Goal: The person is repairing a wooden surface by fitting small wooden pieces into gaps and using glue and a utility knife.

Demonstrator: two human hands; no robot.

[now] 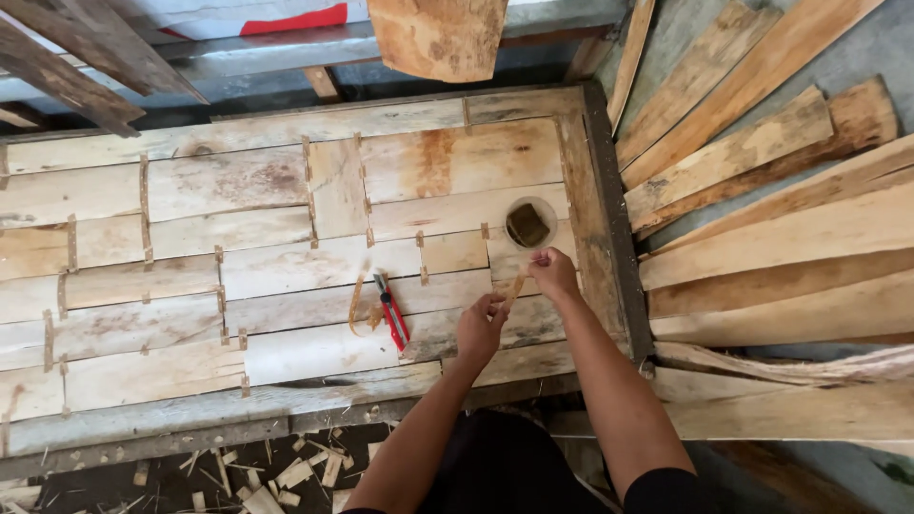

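My left hand (481, 327) and my right hand (552, 274) hover over the near right part of a wooden worktable (286, 400) covered with thin veneer sheets (228, 181). Both hands pinch a small narrow strip of tape or veneer (515, 286) that runs between them. A red utility knife (391, 312) lies on the sheets just left of my left hand, next to a curled wood sliver (357, 305). A small round bowl with a dark sponge (529, 225) sits just beyond my right hand.
A stack of long veneer planks (771, 238) fans out to the right of the table. Wood scraps (286, 466) litter the floor below the near edge. A board (440, 36) leans at the far side, with dark slats (67, 67) at the far left.
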